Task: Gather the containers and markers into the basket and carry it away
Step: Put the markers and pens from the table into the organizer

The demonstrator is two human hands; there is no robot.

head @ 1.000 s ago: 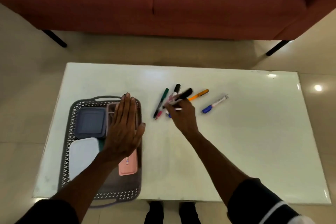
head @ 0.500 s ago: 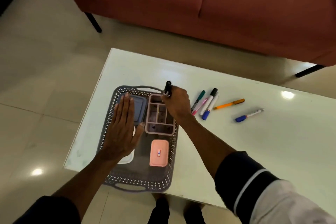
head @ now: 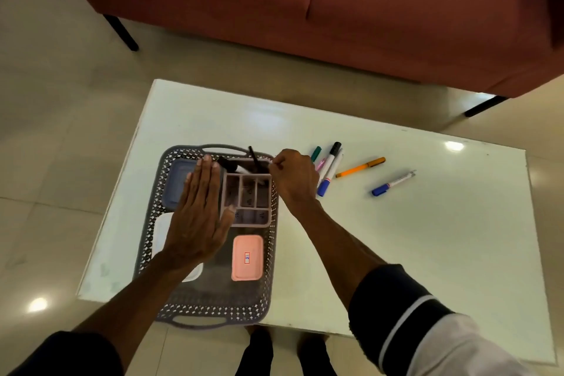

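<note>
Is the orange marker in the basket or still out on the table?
Out. The orange marker lies flat on the table, right of the basket, beyond the right hand.

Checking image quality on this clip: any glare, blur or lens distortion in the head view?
Head view: ceiling-light glare spots on the glossy white table and the floor tiles; a soft sheen at the table's far side. Slight blur on the black marker by the right hand. Wide-angle bending skews the table edges. The sofa is dim.
</note>
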